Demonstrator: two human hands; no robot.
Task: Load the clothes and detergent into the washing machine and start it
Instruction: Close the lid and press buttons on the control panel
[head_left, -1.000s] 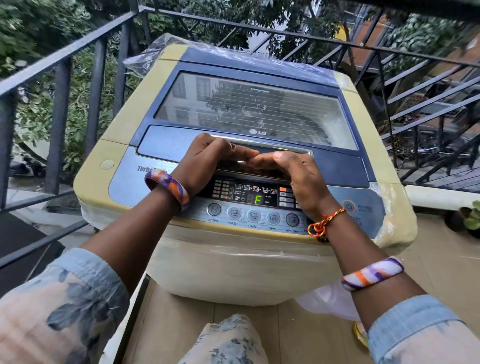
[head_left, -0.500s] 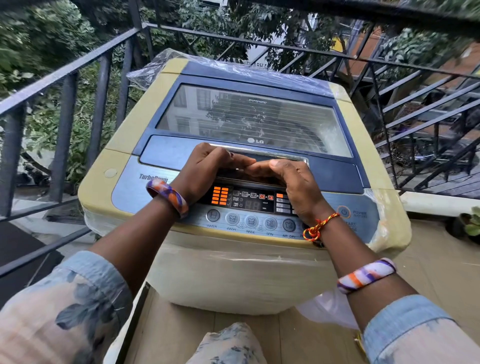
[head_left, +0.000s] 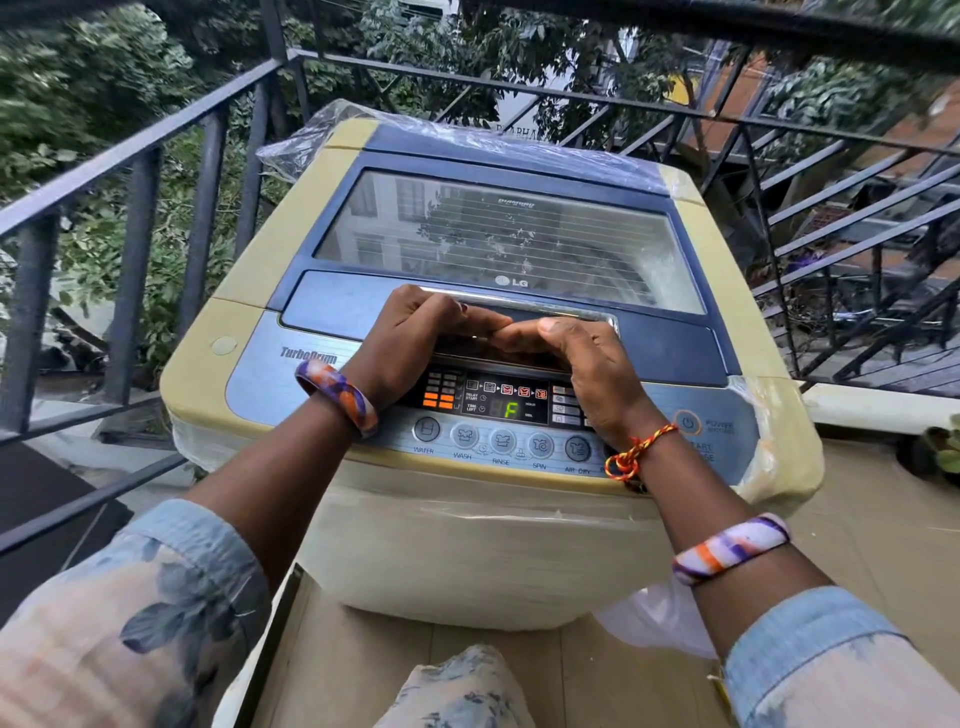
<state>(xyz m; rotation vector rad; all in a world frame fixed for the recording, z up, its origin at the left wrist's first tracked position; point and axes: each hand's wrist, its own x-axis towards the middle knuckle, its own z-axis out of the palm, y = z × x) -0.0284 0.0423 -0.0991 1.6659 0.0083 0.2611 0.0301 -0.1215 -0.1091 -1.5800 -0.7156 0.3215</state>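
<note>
Unmoved since before, both hands, left (head_left: 410, 338) and right (head_left: 576, 364), are curled on the handle (head_left: 519, 312); the washer (head_left: 363, 519), lid (head_left: 498, 234) closed, is plastic-wrapped, ringed by railing (head_left: 135, 156).

Lid (head_left: 509, 244): LG; control panel (head_left: 498, 415): TurboDrum, F

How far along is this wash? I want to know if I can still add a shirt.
Power looks on: the display is lit and shows a green F. In hand: the left hand and right hand both curl fingers at the lid handle, with the lid down. Whether clothes or detergent are inside cannot be told through the glass. Whether start has been pressed is unclear.
</note>
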